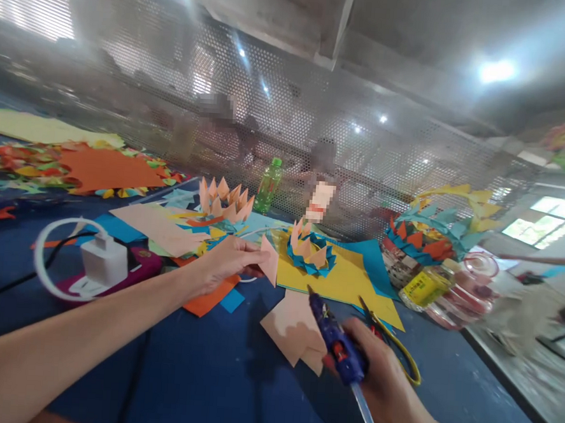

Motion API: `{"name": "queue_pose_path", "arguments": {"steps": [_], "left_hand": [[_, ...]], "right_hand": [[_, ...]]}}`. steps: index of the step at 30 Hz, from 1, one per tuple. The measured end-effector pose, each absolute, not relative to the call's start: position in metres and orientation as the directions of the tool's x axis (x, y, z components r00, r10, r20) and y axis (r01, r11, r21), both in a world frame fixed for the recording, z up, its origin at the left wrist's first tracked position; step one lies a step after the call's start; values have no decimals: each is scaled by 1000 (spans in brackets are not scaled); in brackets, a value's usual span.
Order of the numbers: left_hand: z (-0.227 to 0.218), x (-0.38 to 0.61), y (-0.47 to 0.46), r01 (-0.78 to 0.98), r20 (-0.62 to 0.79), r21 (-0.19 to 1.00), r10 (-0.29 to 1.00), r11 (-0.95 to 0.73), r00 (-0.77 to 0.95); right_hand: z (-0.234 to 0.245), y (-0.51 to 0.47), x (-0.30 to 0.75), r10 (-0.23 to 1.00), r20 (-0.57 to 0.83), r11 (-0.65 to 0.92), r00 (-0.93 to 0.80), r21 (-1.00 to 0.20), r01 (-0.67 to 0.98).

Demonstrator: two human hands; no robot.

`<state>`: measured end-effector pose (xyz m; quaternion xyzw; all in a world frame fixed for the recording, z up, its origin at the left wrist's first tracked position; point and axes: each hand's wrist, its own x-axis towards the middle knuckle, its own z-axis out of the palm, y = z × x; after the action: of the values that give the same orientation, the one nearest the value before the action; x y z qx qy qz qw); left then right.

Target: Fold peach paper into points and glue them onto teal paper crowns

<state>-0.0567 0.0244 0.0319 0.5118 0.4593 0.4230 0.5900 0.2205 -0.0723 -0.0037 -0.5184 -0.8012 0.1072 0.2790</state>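
Pinched in the fingers of my left hand (231,262) is a folded peach paper piece (270,260), pointed at the top. My right hand (381,367) grips a purple glue gun (334,339); a clear glue stick (366,414) trails from its rear end. The gun's tip points up and left, apart from the paper piece. Loose peach paper squares (289,327) lie under and beside the gun. Just beyond, a ring of blue and peach folded points (312,251) rests on a yellow sheet (350,276). Yellow-handled scissors (399,346) lie partly behind my right hand.
A white charger (103,261) sits plugged into a maroon power strip (143,263) at left. A peach paper crown (223,201) and a green bottle (269,185) stand farther back. Paper scraps (27,161) pile at far left. At right are a yellow-labelled bottle (426,287) and a paper basket (417,239).
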Motion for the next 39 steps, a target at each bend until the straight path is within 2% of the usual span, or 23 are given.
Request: {"name": "queue_pose_path", "arguments": {"steps": [3,6,11,17,21,24,26,29,31,35,39], "left_hand": [[33,-55,23,-10,-119,992,966,125,228],[33,-55,22,-2,-130,991,965,134,227],[34,-53,22,6,-160,987,959,163,233],[32,-54,20,-7,-156,987,957,163,245],[31,-58,19,-11,-128,991,954,136,271],[30,-60,19,-15,-99,994,945,110,313],[29,-61,20,-18,-87,995,939,98,333],[26,-60,20,-17,-82,996,938,93,336],[25,-60,21,-11,-83,996,939,93,332],[27,-61,22,25,-100,995,943,97,316],[30,-65,27,57,-131,991,945,120,299]], "right_hand": [[1,-78,273,901,377,367,-214,-402,839],[0,-89,343,924,381,196,-24,-418,887],[-16,-111,444,925,343,-47,163,-324,945],[-39,-128,500,954,262,-78,147,-254,964],[-23,-125,512,955,231,-145,185,-181,973],[5,-104,483,952,290,-61,98,-133,989],[25,-82,441,952,304,62,-26,-111,992],[43,-44,364,952,184,259,-245,-58,964],[47,-19,318,937,112,330,-330,17,944],[45,17,263,937,65,340,-344,61,938],[51,19,279,965,8,260,-263,100,960]]}}
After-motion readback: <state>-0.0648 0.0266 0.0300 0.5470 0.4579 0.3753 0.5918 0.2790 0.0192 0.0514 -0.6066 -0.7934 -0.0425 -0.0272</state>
